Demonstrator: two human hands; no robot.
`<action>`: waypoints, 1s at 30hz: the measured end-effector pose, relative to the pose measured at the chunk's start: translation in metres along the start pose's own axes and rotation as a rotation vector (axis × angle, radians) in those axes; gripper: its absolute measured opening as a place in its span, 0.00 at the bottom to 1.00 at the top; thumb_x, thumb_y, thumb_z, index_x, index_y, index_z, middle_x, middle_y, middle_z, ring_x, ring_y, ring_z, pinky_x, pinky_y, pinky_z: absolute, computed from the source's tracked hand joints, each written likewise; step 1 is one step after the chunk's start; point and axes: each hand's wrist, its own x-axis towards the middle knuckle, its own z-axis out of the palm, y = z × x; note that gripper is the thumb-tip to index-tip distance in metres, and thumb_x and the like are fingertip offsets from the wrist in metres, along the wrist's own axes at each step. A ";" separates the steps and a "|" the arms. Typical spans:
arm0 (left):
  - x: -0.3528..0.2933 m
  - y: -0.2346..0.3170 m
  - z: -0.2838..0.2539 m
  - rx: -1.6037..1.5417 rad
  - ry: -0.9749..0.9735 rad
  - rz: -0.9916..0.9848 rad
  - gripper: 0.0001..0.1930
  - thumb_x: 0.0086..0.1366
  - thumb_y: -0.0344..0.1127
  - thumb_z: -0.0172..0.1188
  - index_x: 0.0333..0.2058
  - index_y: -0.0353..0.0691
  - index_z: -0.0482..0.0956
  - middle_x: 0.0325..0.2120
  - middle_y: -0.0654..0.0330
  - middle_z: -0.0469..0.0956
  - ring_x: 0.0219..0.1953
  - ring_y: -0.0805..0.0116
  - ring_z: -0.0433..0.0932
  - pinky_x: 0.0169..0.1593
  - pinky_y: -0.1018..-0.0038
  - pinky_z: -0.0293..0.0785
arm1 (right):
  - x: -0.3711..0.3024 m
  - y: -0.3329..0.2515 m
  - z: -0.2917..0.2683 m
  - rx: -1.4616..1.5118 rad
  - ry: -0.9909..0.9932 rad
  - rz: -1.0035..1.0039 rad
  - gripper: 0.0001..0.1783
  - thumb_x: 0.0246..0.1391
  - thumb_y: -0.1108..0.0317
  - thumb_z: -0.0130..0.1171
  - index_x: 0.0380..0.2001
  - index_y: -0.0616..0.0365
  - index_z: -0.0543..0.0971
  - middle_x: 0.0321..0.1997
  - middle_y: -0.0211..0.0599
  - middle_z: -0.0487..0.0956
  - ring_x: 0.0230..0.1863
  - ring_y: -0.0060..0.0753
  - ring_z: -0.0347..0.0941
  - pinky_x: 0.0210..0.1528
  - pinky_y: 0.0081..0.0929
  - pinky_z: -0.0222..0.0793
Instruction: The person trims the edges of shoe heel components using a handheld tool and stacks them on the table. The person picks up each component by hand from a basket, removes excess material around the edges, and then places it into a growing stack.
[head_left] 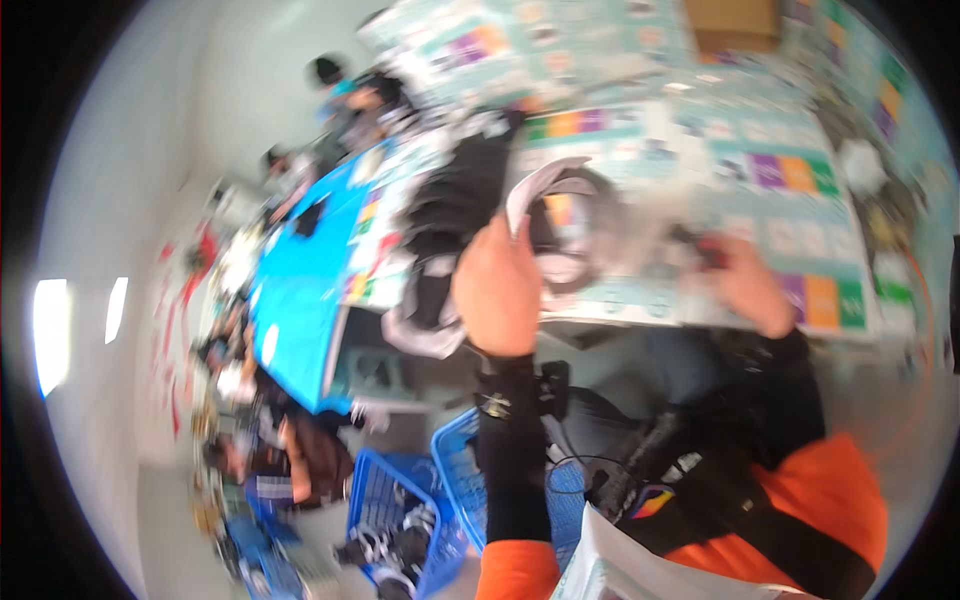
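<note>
The left hand (497, 290) pinches a light, floppy grey-white shoe upper (560, 215) by its rim; the right hand's (745, 285) fingers are too blurred to tell.

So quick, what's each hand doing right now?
Left hand: closed on the edge of a grey and white shoe.
Right hand: resting on the table; grip cannot be told.

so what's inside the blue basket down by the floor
The blue basket holds a few dark items with pale parts, around; blur hides what they are. The left hand's dark sleeve covers the next basket's inside.
</note>
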 end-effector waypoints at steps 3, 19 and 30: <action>-0.030 -0.038 -0.052 -0.208 0.087 -0.194 0.15 0.75 0.39 0.60 0.43 0.29 0.84 0.32 0.34 0.82 0.39 0.32 0.81 0.39 0.54 0.77 | 0.014 0.077 -0.057 -0.387 0.200 0.075 0.22 0.59 0.75 0.55 0.57 0.65 0.78 0.48 0.59 0.84 0.52 0.62 0.81 0.53 0.48 0.74; -0.003 -0.330 0.036 0.045 -0.324 0.053 0.40 0.64 0.42 0.74 0.70 0.38 0.66 0.65 0.40 0.73 0.67 0.40 0.70 0.68 0.54 0.69 | 0.009 0.047 -0.014 -0.544 0.334 -0.294 0.26 0.50 0.80 0.64 0.55 0.64 0.78 0.63 0.54 0.72 0.69 0.63 0.64 0.71 0.50 0.64; -0.022 -0.200 -0.011 0.499 -0.016 -0.039 0.16 0.63 0.29 0.63 0.51 0.42 0.76 0.49 0.50 0.78 0.50 0.43 0.80 0.48 0.52 0.80 | -0.023 -0.029 0.059 0.021 -0.222 -0.368 0.13 0.58 0.76 0.59 0.47 0.62 0.82 0.48 0.46 0.81 0.51 0.51 0.79 0.55 0.41 0.76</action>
